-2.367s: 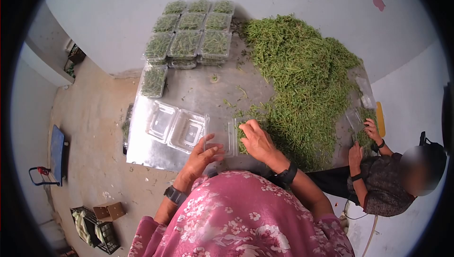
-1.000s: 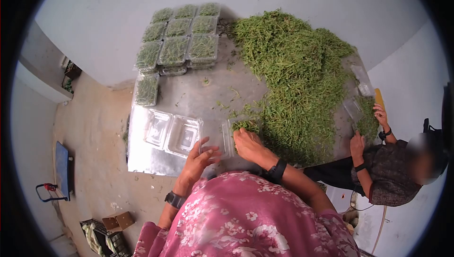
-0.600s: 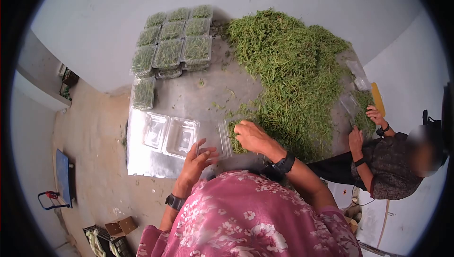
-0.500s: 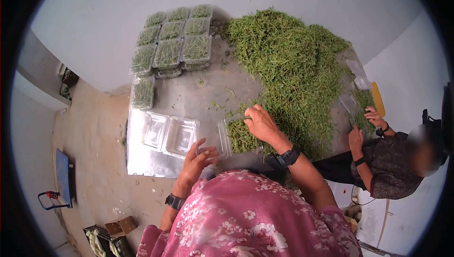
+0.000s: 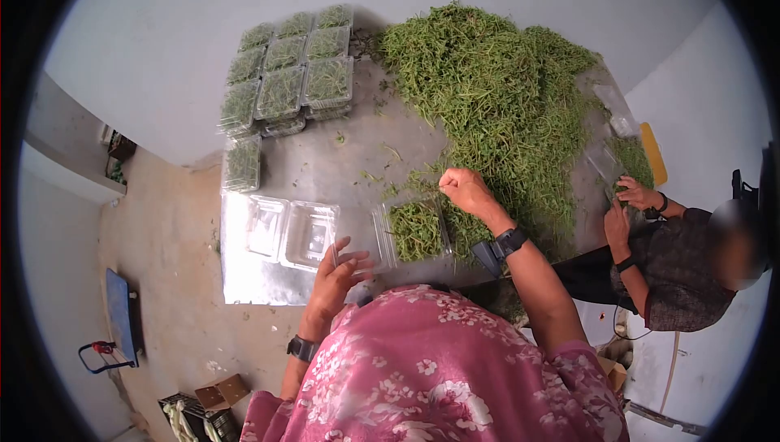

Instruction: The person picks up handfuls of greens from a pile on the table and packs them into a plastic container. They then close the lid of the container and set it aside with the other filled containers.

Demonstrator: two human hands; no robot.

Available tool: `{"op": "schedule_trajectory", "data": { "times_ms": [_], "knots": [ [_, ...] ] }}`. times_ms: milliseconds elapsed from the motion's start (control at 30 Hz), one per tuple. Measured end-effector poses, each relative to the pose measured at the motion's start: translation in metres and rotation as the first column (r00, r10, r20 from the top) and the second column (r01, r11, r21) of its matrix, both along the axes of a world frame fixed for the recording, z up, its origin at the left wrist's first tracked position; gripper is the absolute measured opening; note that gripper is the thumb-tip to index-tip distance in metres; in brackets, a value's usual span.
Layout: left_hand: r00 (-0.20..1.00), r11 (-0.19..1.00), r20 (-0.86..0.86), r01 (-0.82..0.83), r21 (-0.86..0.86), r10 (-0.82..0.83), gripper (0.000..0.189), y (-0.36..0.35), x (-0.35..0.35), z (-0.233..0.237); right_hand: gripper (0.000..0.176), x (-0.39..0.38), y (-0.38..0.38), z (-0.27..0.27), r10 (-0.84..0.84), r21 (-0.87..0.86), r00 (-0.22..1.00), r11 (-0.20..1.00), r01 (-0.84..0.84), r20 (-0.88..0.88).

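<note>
A clear plastic box (image 5: 416, 231) filled with green stems lies on the metal table in front of me, its lid folded out to the left. My right hand (image 5: 470, 192) is just past its upper right corner, fingers curled at the edge of the big heap of green stems (image 5: 504, 93); whether it holds any stems is too small to tell. Left of the filled box, my left hand (image 5: 340, 273) hovers with fingers apart, holding nothing, beside an empty open box (image 5: 310, 235).
Stacked filled boxes (image 5: 282, 91) stand at the back left of the metal table (image 5: 309, 158). A co-worker's hands (image 5: 630, 206) are at the right edge, near a yellow object (image 5: 653, 153). A blue trolley (image 5: 122, 312) stands on the floor at left.
My right hand has moved right and slightly up, off the filled box, uncovering its stems. My left hand stays nearly in place. The co-worker's hands have come closer together.
</note>
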State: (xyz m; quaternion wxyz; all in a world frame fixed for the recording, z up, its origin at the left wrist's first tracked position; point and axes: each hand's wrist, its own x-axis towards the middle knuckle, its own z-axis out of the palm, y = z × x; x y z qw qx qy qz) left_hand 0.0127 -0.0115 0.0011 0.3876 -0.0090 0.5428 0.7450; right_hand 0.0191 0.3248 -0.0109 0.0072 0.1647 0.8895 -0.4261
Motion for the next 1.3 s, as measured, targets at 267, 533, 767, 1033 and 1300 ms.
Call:
{"op": "schedule_trajectory", "data": {
  "times_ms": [267, 533, 767, 1033, 1300],
  "knots": [
    [1.0, 1.0, 0.004, -0.016, -0.01, 0.016, 0.051, 0.001, 0.001, 0.004, 0.017, 0.011, 0.025, -0.001, -0.042, 0.023, 0.999, 0.999, 0.042, -0.003],
    [1.0, 0.999, 0.004, -0.031, -0.022, 0.031, 0.051, -0.001, 0.003, 0.007, 0.022, 0.005, -0.002, -0.02, 0.024, 0.492, 0.979, 0.862, -0.123, 0.203],
    [0.999, 0.999, -0.014, -0.031, -0.031, 0.03, 0.051, -0.001, 0.005, 0.008, 0.012, 0.01, 0.021, 0.015, -0.069, 0.279, 0.997, 0.958, 0.06, 0.021],
    [0.999, 0.999, 0.009, -0.036, 0.002, 0.036, 0.051, 0.004, 0.0, 0.006, 0.021, 0.025, 0.043, 0.039, -0.224, -0.147, 0.974, 0.963, 0.224, 0.016],
    [0.998, 0.998, 0.042, -0.048, 0.03, 0.047, 0.051, 0.005, -0.003, 0.0, 0.023, 0.032, -0.021, 0.051, -0.094, -0.408, 0.992, 0.905, 0.122, 0.088]
  ]
}}
